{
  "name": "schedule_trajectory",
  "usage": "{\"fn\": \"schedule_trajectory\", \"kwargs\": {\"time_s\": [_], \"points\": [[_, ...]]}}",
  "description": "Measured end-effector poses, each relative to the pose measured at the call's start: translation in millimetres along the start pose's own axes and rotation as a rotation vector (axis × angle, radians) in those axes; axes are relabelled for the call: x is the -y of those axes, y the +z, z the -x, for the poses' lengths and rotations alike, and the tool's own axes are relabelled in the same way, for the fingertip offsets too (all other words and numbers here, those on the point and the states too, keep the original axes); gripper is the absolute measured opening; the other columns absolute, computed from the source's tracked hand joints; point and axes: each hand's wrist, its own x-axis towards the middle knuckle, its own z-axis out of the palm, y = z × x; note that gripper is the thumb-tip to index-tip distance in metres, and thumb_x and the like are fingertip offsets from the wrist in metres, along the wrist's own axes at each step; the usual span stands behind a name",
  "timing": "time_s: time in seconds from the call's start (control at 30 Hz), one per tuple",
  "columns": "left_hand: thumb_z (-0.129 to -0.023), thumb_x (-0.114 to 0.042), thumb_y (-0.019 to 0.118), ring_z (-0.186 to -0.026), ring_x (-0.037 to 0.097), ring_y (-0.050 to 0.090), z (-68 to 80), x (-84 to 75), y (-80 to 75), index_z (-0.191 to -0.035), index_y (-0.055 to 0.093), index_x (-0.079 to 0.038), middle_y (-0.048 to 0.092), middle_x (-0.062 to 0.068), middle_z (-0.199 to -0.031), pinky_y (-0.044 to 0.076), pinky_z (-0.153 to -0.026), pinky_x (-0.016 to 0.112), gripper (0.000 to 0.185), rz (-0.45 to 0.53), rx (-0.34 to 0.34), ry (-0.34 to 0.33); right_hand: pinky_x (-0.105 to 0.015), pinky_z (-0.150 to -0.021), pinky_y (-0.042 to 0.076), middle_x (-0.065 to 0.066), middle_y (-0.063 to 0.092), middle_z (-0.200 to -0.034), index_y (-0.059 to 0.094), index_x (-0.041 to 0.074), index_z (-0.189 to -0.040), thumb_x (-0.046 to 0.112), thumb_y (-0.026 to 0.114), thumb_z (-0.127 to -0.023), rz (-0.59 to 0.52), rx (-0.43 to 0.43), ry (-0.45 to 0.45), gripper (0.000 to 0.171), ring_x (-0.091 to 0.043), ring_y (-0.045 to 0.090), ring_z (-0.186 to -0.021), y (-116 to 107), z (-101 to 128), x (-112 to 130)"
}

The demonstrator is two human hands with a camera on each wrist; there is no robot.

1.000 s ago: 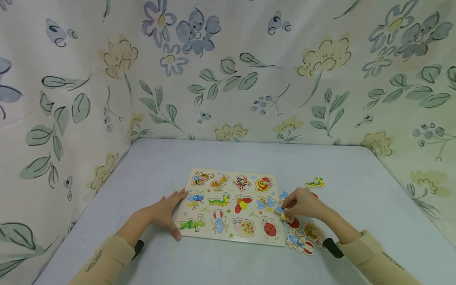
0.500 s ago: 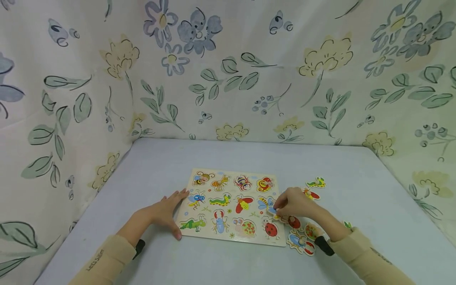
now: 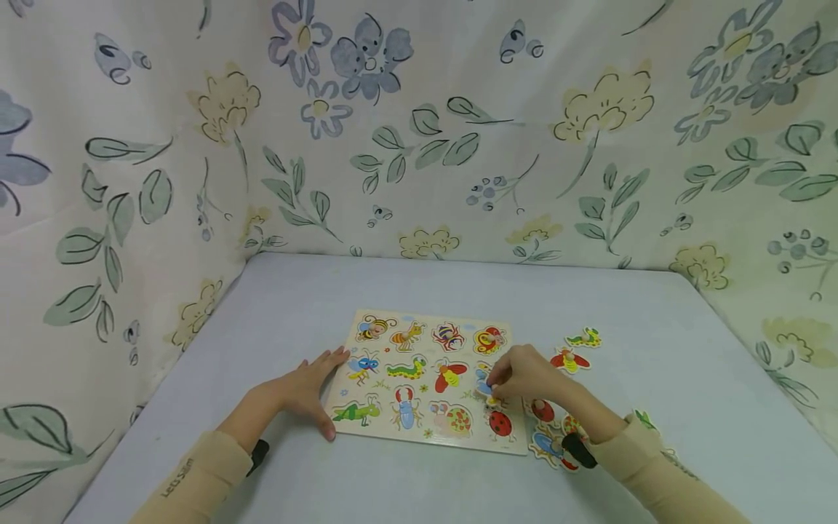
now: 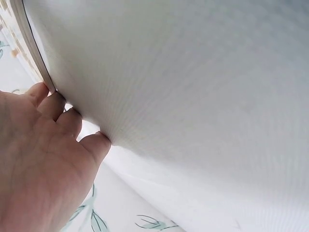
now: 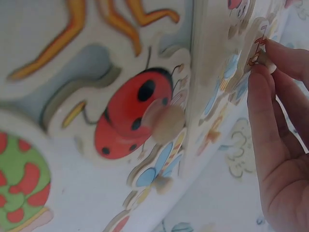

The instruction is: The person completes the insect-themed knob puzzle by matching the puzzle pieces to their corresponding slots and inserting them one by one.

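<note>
Right hand (image 3: 524, 375) carried bee piece (image 3: 483, 380) leftward over board (image 3: 425, 378); orientation hidden.

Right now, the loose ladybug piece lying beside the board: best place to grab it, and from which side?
Probably by the small round wooden peg standing up from the middle of the ladybug piece. The piece lies flat on the table, so its thin edges give the fingers little to catch. Come straight down from above and pinch the peg.

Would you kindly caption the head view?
Right hand pinches a puzzle piece over the board; left hand rests alongside.
</note>
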Motion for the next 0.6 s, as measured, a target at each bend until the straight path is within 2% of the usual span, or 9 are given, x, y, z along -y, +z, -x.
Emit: {"fn": "schedule_trajectory", "kwargs": {"time_s": [0.33, 0.6], "points": [[-0.050, -0.035, 0.096, -0.143, 0.048, 0.011, 0.5, 0.0, -1.3, -0.151, 0.020, 0.003, 0.015, 0.026, -0.158, 0.008, -0.114, 0.065, 0.132, 0.005, 0.000, 0.006, -0.020, -0.058, 0.050, 0.007, 0.068, -0.072, 0.076, 0.007, -0.078, 0.006, 0.077, -0.079, 0.026, 0.002, -0.078, 0.002, -0.005, 0.056, -0.064, 9.0, -12.2, 9.4], [-0.051, -0.036, 0.096, -0.144, 0.046, 0.010, 1.1, 0.6, -1.2, -0.152, 0.020, 0.002, 0.014, 0.025, -0.158, 0.008, -0.114, 0.065, 0.132, 0.013, 0.005, -0.003, -0.020, -0.058, 0.051, 0.005, 0.069, -0.072, 0.075, 0.002, -0.077, 0.003, 0.077, -0.076, -0.011, 0.009, -0.136, 0.003, -0.004, 0.058, -0.064, 19.5, -20.2, 17.1]]}}
